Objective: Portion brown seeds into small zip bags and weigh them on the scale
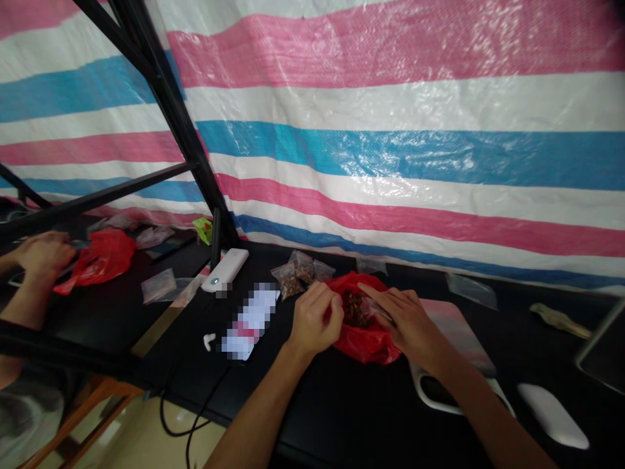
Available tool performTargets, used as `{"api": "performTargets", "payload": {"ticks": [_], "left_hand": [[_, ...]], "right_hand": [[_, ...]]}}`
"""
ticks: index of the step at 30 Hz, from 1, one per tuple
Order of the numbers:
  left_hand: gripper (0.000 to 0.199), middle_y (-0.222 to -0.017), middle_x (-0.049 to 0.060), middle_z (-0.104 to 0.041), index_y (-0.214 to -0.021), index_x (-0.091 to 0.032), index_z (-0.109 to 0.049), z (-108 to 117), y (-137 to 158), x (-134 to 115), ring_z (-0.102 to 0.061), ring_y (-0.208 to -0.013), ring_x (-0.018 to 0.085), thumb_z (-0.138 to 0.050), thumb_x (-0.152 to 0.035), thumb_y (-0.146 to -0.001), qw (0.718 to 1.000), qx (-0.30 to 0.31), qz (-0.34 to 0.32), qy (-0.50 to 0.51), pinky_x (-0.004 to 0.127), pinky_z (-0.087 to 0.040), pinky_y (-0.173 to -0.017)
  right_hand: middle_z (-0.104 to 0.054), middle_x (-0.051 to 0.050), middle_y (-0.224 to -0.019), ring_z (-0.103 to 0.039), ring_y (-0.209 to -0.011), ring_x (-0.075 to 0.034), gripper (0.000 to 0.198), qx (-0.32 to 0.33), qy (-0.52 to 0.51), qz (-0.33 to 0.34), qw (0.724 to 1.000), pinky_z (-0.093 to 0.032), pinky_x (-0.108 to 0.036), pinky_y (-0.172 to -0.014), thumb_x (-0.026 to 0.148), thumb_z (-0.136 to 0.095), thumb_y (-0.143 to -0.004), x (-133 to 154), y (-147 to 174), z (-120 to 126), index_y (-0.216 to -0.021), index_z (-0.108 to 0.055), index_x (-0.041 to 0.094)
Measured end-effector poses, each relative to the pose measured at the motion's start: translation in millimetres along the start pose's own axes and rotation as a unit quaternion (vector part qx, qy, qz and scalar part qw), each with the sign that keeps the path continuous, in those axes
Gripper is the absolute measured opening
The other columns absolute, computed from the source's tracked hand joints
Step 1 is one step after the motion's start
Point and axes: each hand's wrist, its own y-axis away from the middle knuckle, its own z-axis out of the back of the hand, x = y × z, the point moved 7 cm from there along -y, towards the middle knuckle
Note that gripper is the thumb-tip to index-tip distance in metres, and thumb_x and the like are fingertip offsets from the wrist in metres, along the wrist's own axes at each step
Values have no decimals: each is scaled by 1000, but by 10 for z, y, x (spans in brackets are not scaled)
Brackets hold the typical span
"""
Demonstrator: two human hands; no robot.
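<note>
Left hand [316, 318] and right hand [409, 326] at an open red plastic bag [366, 348]

The red plastic bag sits on the black table [356, 410], in front of the person, its mouth open upward on a heap of small dark bits [356, 309]. The left hand is at the bag's left rim, fingers curled in and thumb close to the forefinger; whether it has hold of the rim cannot be told. The right hand reaches over the bag's right side with its forefinger stretched out above the mouth. A glossy piece of clear plastic [378, 314] shows beneath its fingers, but how closely they grip it is hidden.

Just beyond the left hand, small filled bags [291, 284] lie clustered, with a phone [251, 320], a white earbud [209, 341] and a white power bank [225, 270] to their left. A flat clear bag [471, 290] lies farther back on the right, and a rounded white case [553, 414] lies near the right forearm. At the far left, a co-worker's hand [47, 251] is beside another red bag [106, 255]. A striped sheet [390, 150] hangs behind the table.
</note>
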Motion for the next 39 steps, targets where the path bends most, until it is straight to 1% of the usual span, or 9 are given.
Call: {"api": "performTargets", "payload": {"ticks": [3,7,10,13,15,19,26,31,39], "left_hand": [[21,-74,4,-59,-81,-19,-59,15,-8,6,-53,-73,18,-48,-12,-98,1000,-4,5,-5,34,-43,-69],[23,-73,5,-59,-81,-20,-59,23,-13,14,-54,-73,18,-47,-13,-99,1000,-3,8,-9,35,-43,-69],[24,-73,5,-59,-80,-20,-59,8,-11,21,-53,-73,18,-47,-15,-100,1000,6,12,-11,35,-43,-68],[24,-73,5,-59,-79,-20,-59,-11,-5,22,-54,-73,18,-47,-14,-100,1000,14,13,-11,35,-43,-69],[25,-73,4,-59,-78,-20,-59,-24,0,21,-54,-73,18,-47,-14,-100,1000,20,11,-10,34,-43,-69],[25,-72,4,-57,-78,-19,-58,-37,4,32,-53,-72,17,-48,-14,-100,1000,26,11,-10,34,-42,-69],[27,-72,4,-58,-76,-19,-58,-38,3,62,-54,-73,17,-47,-15,-101,999,26,24,-15,34,-43,-70],[27,-72,3,-57,-76,-19,-58,-48,13,72,-53,-72,17,-47,-15,-100,999,31,25,-16,34,-42,-69],[26,-71,4,-57,-76,-19,-59,-66,8,44,-53,-71,17,-48,-15,-99,999,42,14,-5,34,-43,-68]], "right_hand": [[-76,-6,-113,-66,-95,-25,50,-3,-34,-42,999,-49,-44,-87,26,-51,-101,-106,24,110,-151,-52,33],[-76,-5,-122,-69,-104,-31,36,36,-95,-128,987,-53,-52,-96,40,-58,-98,-460,169,330,-132,-68,35],[-73,-11,-129,-67,-118,-37,38,62,-144,-137,978,-51,-55,-105,38,-63,-93,-714,315,456,-128,-72,27],[-65,-8,-143,-59,-132,-41,52,43,-129,-146,980,-44,-57,-114,38,-71,-84,-911,438,573,-136,-67,33],[-57,-5,-153,-51,-141,-40,62,31,-130,-164,977,-40,-59,-119,43,-71,-84,-998,498,634,-145,-59,38],[-50,-3,-160,-42,-149,-39,60,22,-173,-174,969,-33,-55,-124,46,-65,-88,-1051,553,736,-147,-57,37],[-55,-4,-157,-53,-141,-39,70,87,-232,-209,946,-46,-53,-116,49,-78,-80,-1139,632,619,-146,-58,38],[-54,-6,-157,-52,-143,-38,74,90,-201,-202,954,-41,-56,-119,51,-81,-80,-1140,658,593,-147,-56,37],[-60,-10,-151,-56,-137,-40,80,82,-178,-201,960,-45,-57,-116,56,-85,-74,-995,579,637,-145,-58,34]]}}
